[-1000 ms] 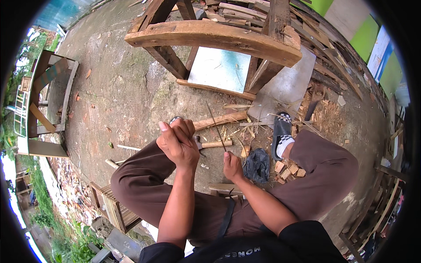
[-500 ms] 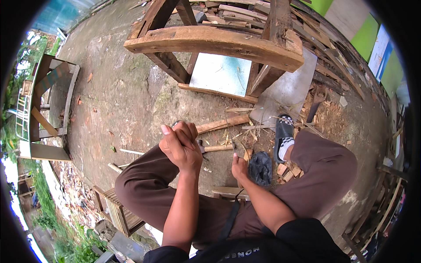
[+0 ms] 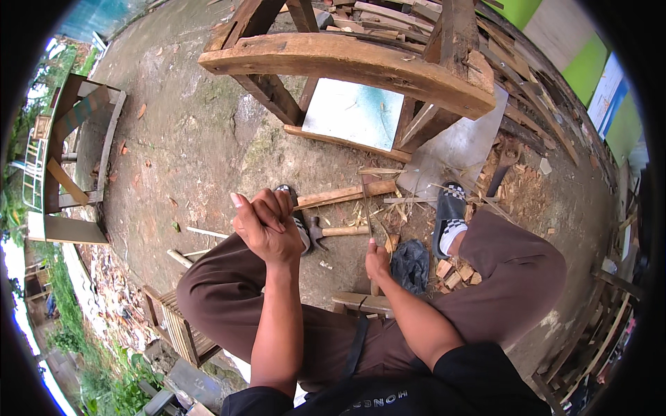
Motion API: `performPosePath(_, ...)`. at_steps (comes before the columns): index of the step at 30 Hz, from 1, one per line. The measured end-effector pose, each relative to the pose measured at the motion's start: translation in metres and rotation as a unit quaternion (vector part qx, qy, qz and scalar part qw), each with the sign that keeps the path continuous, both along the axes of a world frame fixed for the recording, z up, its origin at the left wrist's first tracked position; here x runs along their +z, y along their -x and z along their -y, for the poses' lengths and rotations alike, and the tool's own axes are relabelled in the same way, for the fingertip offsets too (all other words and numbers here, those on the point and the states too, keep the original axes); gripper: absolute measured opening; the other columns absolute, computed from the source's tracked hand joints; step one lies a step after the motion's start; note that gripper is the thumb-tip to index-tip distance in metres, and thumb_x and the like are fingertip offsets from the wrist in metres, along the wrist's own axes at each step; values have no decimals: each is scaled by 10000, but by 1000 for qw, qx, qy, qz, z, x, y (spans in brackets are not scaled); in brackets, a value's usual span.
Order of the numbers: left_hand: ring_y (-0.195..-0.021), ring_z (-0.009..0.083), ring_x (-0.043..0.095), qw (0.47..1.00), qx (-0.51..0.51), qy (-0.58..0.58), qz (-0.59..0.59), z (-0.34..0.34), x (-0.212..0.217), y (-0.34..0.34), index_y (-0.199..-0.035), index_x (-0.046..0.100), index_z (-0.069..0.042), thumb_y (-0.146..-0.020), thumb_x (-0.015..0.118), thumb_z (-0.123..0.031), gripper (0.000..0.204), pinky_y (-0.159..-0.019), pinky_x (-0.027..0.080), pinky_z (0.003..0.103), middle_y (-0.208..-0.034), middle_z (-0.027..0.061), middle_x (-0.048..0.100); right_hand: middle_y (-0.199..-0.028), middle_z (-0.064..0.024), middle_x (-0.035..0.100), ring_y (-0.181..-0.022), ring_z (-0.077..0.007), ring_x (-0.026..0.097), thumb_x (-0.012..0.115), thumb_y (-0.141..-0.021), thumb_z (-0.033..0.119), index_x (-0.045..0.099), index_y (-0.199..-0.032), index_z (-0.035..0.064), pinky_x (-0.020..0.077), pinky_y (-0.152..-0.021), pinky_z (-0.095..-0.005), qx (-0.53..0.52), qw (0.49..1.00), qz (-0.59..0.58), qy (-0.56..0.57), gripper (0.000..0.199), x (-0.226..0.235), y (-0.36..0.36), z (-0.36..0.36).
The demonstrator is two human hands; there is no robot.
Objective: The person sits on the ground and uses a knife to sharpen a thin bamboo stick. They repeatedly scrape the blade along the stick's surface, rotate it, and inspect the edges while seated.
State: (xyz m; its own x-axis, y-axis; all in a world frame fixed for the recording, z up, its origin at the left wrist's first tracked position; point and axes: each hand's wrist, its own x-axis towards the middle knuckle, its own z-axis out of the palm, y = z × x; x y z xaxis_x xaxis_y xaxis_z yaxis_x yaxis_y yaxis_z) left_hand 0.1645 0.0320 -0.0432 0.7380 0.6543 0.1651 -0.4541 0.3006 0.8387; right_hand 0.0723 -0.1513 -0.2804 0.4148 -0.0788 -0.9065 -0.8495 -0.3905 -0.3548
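The right hand [image 3: 378,262], fingers clamped on a thin upright stick [image 3: 367,208], lies just right of the claw hammer [image 3: 331,231], whose handle runs left-to-right on the ground; the left hand [image 3: 267,225], fisted, hovers left of it, grasp unclear.

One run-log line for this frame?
left hand: raised, fist closed | right hand: low, gripping thin stick | hammer: on ground between feet

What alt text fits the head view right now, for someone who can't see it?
A seated person in brown trousers raises a clenched left hand, while the right hand grips a thin stick standing on a wood block. A hammer lies on the ground ahead, below a wooden frame.
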Motion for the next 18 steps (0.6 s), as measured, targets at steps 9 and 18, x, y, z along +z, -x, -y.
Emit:
performPosePath(9,-458,120,183,1000,-13,5,4,-6,-4,-1,-503,247,-104,-1115,295,-329,653,-492,202,308,-492,3,241,-737,-326,590,-764,-509,612,377,-1045,461,591,-831,-80,435,-696,-560,-35,999,0,-8,620,-5,1,4)
performPosePath(18,-457,117,178,1000,-20,14,3,-2,0,-7,-495,257,-101,-1113,307,-345,666,-491,192,311,-487,4,248,-746,-310,616,-776,-495,618,383,-1038,461,595,-735,-68,438,-703,-538,44,989,138,-1,645,-28,7,10)
